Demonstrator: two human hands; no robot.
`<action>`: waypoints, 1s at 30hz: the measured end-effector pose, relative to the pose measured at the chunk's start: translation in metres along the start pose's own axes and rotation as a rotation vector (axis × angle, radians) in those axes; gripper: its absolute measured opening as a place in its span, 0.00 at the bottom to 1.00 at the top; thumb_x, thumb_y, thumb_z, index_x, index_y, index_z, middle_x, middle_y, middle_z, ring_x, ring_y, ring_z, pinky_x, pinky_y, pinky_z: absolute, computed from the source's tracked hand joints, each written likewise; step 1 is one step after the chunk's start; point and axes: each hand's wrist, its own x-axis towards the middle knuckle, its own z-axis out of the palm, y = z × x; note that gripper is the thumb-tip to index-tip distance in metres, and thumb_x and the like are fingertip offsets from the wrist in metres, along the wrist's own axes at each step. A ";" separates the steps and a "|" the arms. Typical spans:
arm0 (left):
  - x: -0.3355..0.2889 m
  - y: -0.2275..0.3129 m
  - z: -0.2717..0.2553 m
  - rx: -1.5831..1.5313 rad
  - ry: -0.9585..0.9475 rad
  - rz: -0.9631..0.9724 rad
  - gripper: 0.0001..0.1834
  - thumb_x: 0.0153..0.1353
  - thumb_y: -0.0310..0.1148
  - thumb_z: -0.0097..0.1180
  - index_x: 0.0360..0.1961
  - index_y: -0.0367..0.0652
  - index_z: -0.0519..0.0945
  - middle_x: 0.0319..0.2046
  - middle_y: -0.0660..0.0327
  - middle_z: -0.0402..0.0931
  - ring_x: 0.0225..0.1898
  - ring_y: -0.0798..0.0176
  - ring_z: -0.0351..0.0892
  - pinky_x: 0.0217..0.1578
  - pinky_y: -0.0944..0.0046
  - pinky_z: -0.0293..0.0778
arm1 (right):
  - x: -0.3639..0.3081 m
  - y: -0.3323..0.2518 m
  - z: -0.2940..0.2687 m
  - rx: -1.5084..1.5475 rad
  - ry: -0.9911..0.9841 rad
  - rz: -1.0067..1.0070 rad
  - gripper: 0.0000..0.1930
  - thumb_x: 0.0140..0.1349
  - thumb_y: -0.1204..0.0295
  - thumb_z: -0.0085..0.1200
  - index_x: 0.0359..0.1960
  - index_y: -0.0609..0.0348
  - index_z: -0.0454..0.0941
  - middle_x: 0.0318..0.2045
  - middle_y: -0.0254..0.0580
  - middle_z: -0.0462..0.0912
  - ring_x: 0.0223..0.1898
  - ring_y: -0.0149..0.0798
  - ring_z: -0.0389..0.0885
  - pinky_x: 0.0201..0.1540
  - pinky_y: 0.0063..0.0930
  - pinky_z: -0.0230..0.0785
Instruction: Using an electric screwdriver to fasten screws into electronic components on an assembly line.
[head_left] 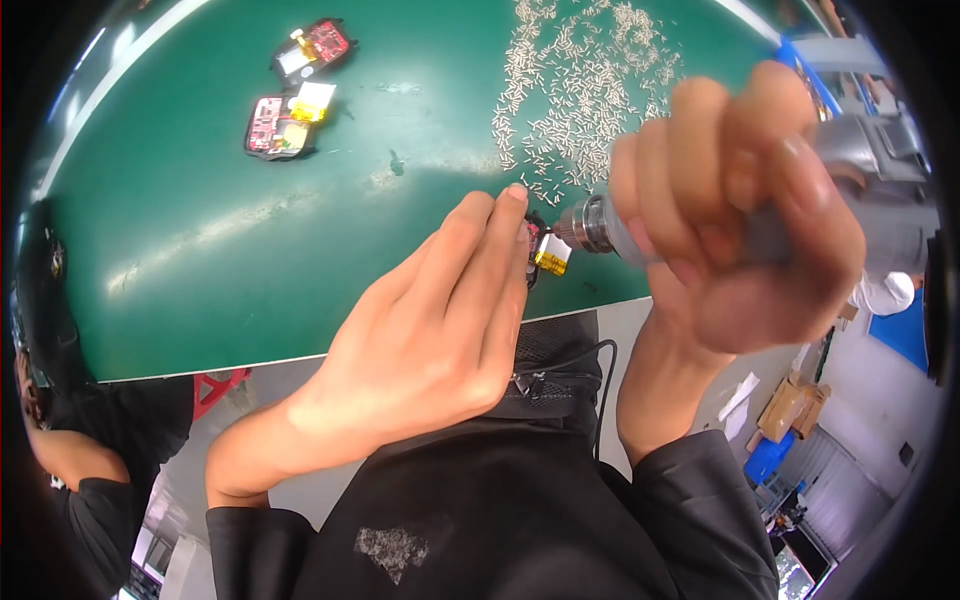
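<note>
My right hand [745,215] is wrapped round an electric screwdriver [592,224] with a clear grey body. Its metal nose points left, at a small electronic device [534,236] near the table's front edge. A red circuit board and a white battery pack [554,254] with yellow tape show on the device. My left hand [425,315] grips the device from the left, fingers long and close together, and covers much of it. Whether the driver's tip touches a screw is too small to tell. Beyond my hands, many small silver screws [585,115] lie scattered on the table.
Two similar devices with red boards, an upper one [315,48] and a lower one [280,125], lie on the green table [200,270] at the far left. Another person's arm [80,460] is at the left edge. Cardboard boxes [792,405] stand off to the right.
</note>
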 end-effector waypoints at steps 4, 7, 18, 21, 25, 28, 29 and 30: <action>-0.002 0.000 -0.004 0.014 -0.012 0.001 0.23 0.38 0.25 0.54 0.38 0.20 0.79 0.45 0.39 0.77 0.50 0.46 0.75 0.50 0.58 0.76 | 0.006 -0.006 0.019 -0.089 0.072 -0.003 0.11 0.63 0.63 0.42 0.26 0.55 0.63 0.13 0.30 0.60 0.09 0.24 0.52 0.18 0.23 0.53; -0.001 -0.005 -0.007 0.041 -0.024 0.023 0.23 0.41 0.24 0.54 0.41 0.21 0.79 0.47 0.41 0.76 0.50 0.47 0.75 0.51 0.59 0.76 | 0.005 0.002 0.013 -0.063 0.120 -0.027 0.11 0.63 0.65 0.44 0.27 0.57 0.64 0.13 0.31 0.60 0.10 0.25 0.53 0.17 0.25 0.53; -0.084 -0.040 -0.071 0.304 -0.016 -0.778 0.20 0.54 0.18 0.58 0.50 0.35 0.76 0.52 0.48 0.75 0.53 0.45 0.74 0.52 0.52 0.72 | -0.068 -0.014 -0.057 0.399 0.331 -0.288 0.09 0.65 0.65 0.43 0.33 0.57 0.65 0.14 0.30 0.61 0.11 0.26 0.58 0.21 0.25 0.58; -0.072 -0.054 -0.073 0.549 0.046 -0.814 0.19 0.56 0.18 0.58 0.51 0.34 0.76 0.53 0.48 0.74 0.53 0.45 0.74 0.54 0.52 0.70 | -0.080 -0.004 -0.053 0.559 0.562 -0.219 0.08 0.65 0.65 0.42 0.32 0.56 0.65 0.14 0.31 0.61 0.12 0.26 0.58 0.22 0.26 0.58; 0.004 -0.054 -0.045 0.199 0.123 -0.542 0.17 0.55 0.19 0.60 0.47 0.36 0.80 0.50 0.51 0.76 0.51 0.49 0.76 0.49 0.55 0.73 | -0.076 0.011 -0.045 0.657 0.608 -0.224 0.07 0.66 0.68 0.43 0.31 0.55 0.62 0.15 0.29 0.59 0.11 0.24 0.57 0.21 0.23 0.57; 0.050 -0.067 -0.030 0.007 0.150 -0.366 0.13 0.51 0.18 0.62 0.40 0.36 0.81 0.41 0.54 0.79 0.43 0.52 0.79 0.43 0.58 0.75 | -0.077 0.014 -0.046 0.681 0.554 -0.216 0.07 0.66 0.67 0.43 0.32 0.55 0.63 0.16 0.30 0.60 0.12 0.25 0.57 0.22 0.24 0.58; 0.058 -0.078 -0.028 0.067 0.146 -0.346 0.11 0.52 0.18 0.62 0.38 0.36 0.81 0.38 0.53 0.79 0.41 0.52 0.79 0.42 0.58 0.75 | -0.076 0.016 -0.047 0.687 0.565 -0.203 0.07 0.65 0.66 0.43 0.32 0.55 0.64 0.15 0.30 0.61 0.12 0.25 0.57 0.22 0.26 0.58; 0.060 -0.096 -0.030 0.089 0.178 -0.353 0.10 0.52 0.19 0.61 0.37 0.35 0.80 0.39 0.53 0.78 0.40 0.50 0.78 0.40 0.57 0.75 | -0.078 0.018 -0.049 0.706 0.561 -0.210 0.07 0.66 0.67 0.43 0.32 0.56 0.64 0.16 0.30 0.61 0.12 0.26 0.57 0.21 0.26 0.58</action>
